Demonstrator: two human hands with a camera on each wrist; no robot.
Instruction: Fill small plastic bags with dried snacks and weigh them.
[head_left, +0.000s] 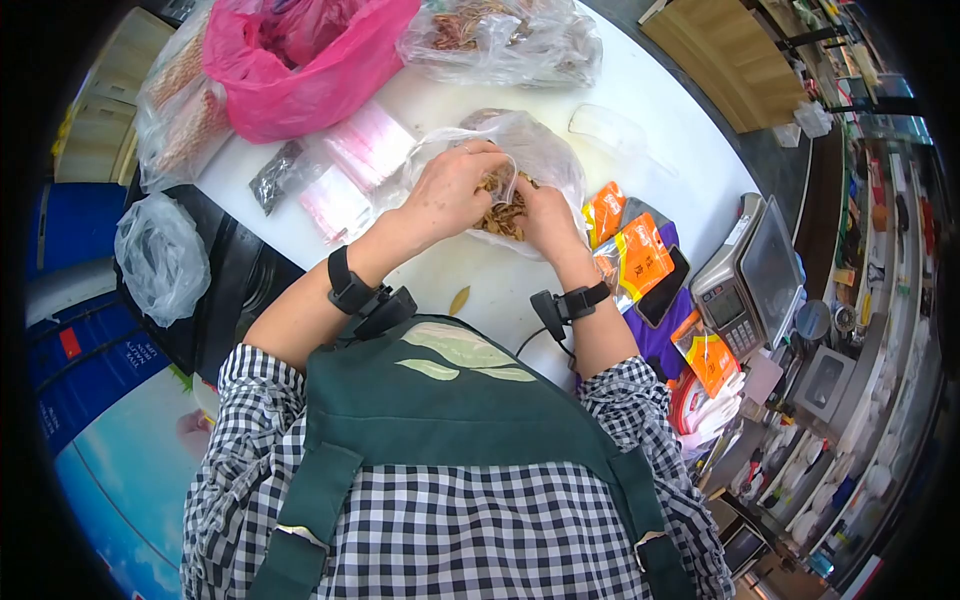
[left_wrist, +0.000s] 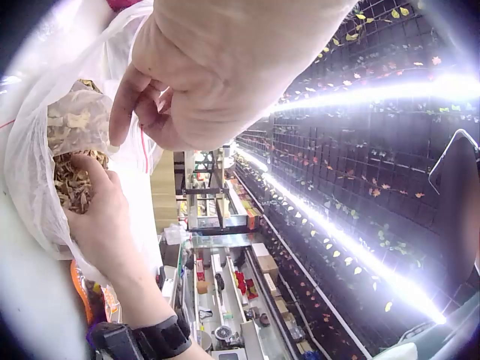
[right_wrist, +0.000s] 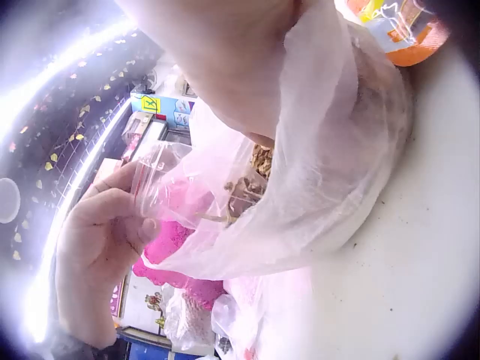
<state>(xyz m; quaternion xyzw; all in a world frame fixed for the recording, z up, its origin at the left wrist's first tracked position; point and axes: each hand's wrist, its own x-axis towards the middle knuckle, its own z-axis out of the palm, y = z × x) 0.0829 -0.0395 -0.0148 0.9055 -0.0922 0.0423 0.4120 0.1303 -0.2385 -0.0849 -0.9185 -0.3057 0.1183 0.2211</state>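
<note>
A whitish plastic bag (head_left: 560, 160) holding brown dried pieces (head_left: 503, 222) stands open on the table. My left hand (head_left: 452, 192) pinches the edge of a small clear zip bag (right_wrist: 161, 187), its mouth over the larger bag; some brown pieces show in it. My right hand (head_left: 548, 218) reaches inside the large bag, its fingers curled on the dried pieces (left_wrist: 73, 184) beside the small bag. The right fingertips are partly hidden among the pieces.
On the white table (head_left: 440, 275) are a pink bag (head_left: 290, 85), clear packets (head_left: 368, 145), a transparent scoop (head_left: 610, 130), orange packets (head_left: 640, 260), a phone (head_left: 663, 287) and a scale (head_left: 735, 300). One leaf-like piece (head_left: 459, 300) lies near the apron.
</note>
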